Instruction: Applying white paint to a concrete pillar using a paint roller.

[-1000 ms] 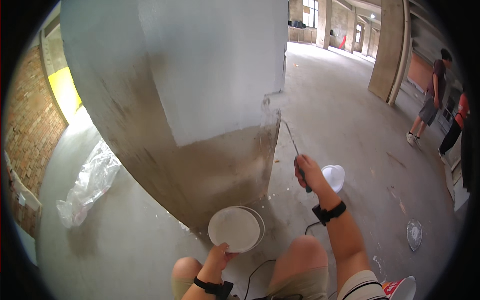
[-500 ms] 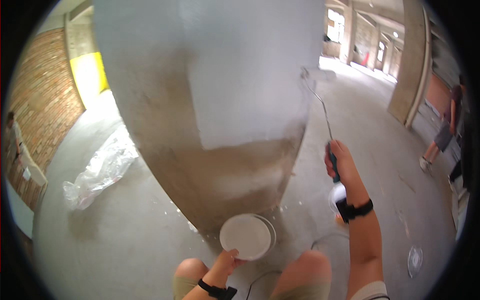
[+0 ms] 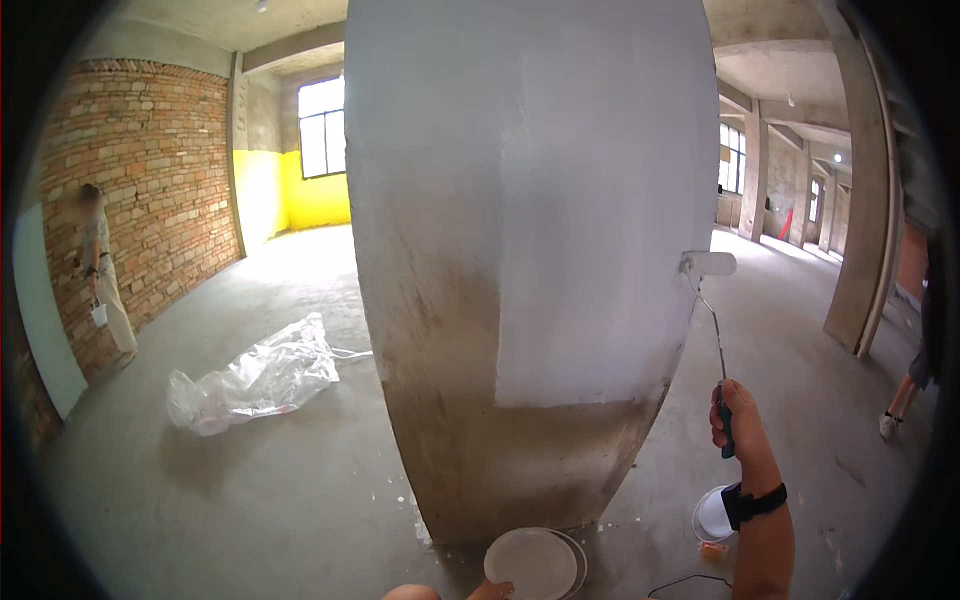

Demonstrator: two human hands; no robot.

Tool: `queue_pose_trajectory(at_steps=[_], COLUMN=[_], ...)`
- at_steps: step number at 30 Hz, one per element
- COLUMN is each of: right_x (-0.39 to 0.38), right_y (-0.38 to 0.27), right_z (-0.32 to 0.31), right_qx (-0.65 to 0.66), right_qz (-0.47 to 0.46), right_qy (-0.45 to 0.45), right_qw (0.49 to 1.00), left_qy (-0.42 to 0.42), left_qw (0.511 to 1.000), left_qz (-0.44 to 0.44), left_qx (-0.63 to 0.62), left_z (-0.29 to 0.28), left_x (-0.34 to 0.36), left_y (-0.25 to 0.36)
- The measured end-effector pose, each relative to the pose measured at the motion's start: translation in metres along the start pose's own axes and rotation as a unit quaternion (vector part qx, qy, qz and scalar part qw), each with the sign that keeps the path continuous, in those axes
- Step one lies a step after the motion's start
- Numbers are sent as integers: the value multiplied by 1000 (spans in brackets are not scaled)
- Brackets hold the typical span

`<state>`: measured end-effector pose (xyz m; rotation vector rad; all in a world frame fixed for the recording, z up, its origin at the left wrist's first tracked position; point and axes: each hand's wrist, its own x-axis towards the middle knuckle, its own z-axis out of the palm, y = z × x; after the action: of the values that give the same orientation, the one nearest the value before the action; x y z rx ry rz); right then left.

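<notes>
My right hand (image 3: 737, 412) is closed round the dark handle of a paint roller (image 3: 711, 263). Its white sleeve sits level with the right edge of a broad concrete pillar (image 3: 600, 250), at the end of a bent wire frame; whether it touches is unclear. Light grey-white paint covers much of the pillar's face, while the lower part and a strip at left stay brown-grey. Low in the picture, my left hand (image 3: 492, 590), cut off by the lower edge, grips the rim of a round white bucket (image 3: 530, 532) with a loop handle.
Crumpled clear plastic sheeting (image 3: 262, 380) lies on the floor at left. Beside my right forearm stand another white container (image 3: 711, 515) and a small orange item (image 3: 712, 550). One person (image 3: 100, 260) stands by the brick wall, another (image 3: 915, 370) at far right. White spots dot the pillar's base.
The view has tilted up and swung left, so the pillar, bucket and hands appear lower and farther right. The roller stays near the pillar's right edge at about the same height.
</notes>
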<state>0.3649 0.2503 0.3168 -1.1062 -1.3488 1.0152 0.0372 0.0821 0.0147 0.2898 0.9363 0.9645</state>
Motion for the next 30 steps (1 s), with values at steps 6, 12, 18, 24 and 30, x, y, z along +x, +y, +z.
queue_pose_trajectory(at_steps=[6,12,18,24,30], right_x=[14,26,53,70,27], right_y=[-42,-80,-129,-170,-127], right_z=[-1,20,32,52,81], right_qx=[-44,-72,-31,16,101], right_qz=[-60,-83,-103,-148,-224], right_qy=[13,21,15,35,38], right_qw=[997,994,994,988,969], left_qy=[-72,-113,-55,-44,-24], left_qw=[997,993,998,999,999], left_qz=[19,45,24,23,34], left_qx=[0,9,10,20,8], left_z=[-42,-60,-60,-56,-50], left_x=[38,28,37,31,26], left_y=[-15,-9,-3,4,11])
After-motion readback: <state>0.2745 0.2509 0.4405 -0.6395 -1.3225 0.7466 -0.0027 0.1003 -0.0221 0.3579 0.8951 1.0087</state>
